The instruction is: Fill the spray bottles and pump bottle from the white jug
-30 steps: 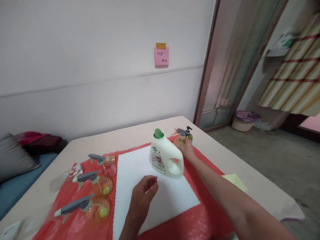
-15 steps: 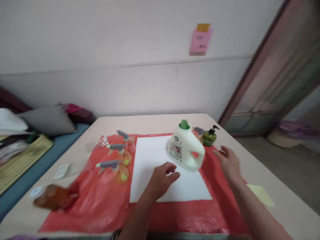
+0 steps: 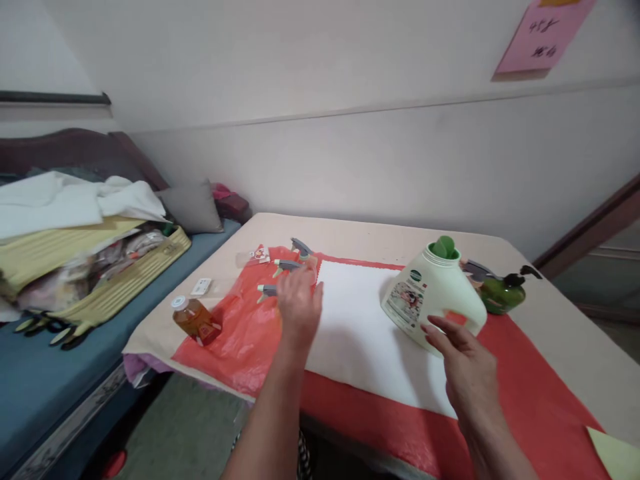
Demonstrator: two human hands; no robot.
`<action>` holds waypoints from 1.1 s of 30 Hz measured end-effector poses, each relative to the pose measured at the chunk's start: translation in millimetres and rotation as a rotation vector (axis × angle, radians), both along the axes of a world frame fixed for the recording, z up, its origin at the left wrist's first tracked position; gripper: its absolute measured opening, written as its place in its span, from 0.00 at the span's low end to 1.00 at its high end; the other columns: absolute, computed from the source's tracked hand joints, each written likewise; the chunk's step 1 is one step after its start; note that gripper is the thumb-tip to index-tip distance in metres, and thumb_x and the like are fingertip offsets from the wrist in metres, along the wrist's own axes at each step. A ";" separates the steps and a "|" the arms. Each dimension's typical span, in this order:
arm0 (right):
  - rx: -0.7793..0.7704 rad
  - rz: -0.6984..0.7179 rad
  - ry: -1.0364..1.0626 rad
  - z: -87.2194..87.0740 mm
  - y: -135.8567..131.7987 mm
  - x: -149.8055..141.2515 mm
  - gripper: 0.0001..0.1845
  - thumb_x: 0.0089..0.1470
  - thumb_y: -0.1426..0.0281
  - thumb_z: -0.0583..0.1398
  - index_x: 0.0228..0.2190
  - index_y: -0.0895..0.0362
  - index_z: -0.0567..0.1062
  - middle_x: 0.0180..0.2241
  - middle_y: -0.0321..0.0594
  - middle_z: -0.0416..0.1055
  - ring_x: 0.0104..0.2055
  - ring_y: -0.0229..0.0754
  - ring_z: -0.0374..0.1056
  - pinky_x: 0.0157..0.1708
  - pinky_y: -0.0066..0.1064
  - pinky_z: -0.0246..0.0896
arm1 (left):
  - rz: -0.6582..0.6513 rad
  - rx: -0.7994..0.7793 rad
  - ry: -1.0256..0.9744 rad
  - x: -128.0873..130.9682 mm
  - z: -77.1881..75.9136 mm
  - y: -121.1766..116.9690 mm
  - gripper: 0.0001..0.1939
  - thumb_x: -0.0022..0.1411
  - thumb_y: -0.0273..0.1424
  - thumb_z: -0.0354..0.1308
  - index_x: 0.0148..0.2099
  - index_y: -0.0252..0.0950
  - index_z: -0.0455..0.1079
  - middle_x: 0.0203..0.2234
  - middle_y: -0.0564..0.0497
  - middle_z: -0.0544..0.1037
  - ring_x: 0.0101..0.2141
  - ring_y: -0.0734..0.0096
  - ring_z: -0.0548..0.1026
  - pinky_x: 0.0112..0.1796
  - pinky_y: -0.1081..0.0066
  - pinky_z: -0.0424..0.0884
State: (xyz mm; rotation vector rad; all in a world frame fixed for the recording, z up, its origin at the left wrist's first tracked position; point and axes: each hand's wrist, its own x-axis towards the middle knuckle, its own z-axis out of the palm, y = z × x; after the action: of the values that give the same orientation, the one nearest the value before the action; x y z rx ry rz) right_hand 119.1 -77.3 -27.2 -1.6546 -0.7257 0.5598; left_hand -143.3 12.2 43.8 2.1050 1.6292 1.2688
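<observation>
My left hand (image 3: 299, 307), fingers stretched forward and a little blurred, is over several spray bottles (image 3: 300, 249) with grey trigger heads. It hides most of their bodies, and whether it touches one I cannot tell. Just in front of the detergent jug (image 3: 425, 287) is my right hand (image 3: 467, 367), its fingers loosely apart and nothing in them. The jug is pale green with a green spout in its neck, and stands on a white sheet (image 3: 345, 333). Behind it, to the right, a green pump bottle (image 3: 503, 295) stands beside another trigger sprayer (image 3: 477, 270).
A red plastic sheet (image 3: 370, 413) lies under the white sheet on the table (image 3: 350, 233). On the left, an amber bottle (image 3: 196, 321) lies on its side near a small white box (image 3: 201, 287). A yellow note (image 3: 615, 453) is at the near right. A bed (image 3: 90, 373) adjoins the left.
The view has turned left. My left hand has moved from the white sheet to the spray bottles on the left. My right hand has come from right of the jug to its front.
</observation>
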 end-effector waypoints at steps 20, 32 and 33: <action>-0.074 0.663 0.994 24.4 -15.7 -53.7 0.36 0.53 0.42 0.61 0.54 0.53 0.71 0.56 0.53 0.71 0.50 0.53 0.74 0.45 0.46 0.69 | -0.550 -0.445 -0.290 -24.2 40.0 -23.7 0.10 0.58 0.40 0.64 0.35 0.39 0.78 0.27 0.52 0.76 0.30 0.67 0.70 0.33 0.69 0.63; 0.088 0.445 0.960 30.4 -15.2 -40.4 0.25 0.43 0.53 0.69 0.40 0.56 0.79 0.40 0.47 0.79 0.41 0.52 0.76 0.37 0.40 0.71 | -0.521 -0.750 -0.909 -21.7 23.8 -17.4 0.30 0.62 0.53 0.60 0.55 0.34 0.73 0.34 0.44 0.82 0.28 0.66 0.80 0.26 0.71 0.73; 0.056 0.426 1.042 30.8 -15.2 -40.5 0.24 0.45 0.53 0.68 0.38 0.57 0.79 0.40 0.47 0.79 0.39 0.53 0.76 0.35 0.40 0.71 | -0.535 -0.706 -0.968 -23.3 22.6 -15.9 0.29 0.61 0.52 0.61 0.54 0.35 0.74 0.38 0.43 0.82 0.30 0.66 0.80 0.28 0.71 0.74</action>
State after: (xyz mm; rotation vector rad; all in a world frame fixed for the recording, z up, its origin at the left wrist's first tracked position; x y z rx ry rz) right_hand 78.6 -92.5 3.6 -0.9264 -0.2842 1.5251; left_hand -166.6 -3.8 66.4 1.0741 0.8053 1.0278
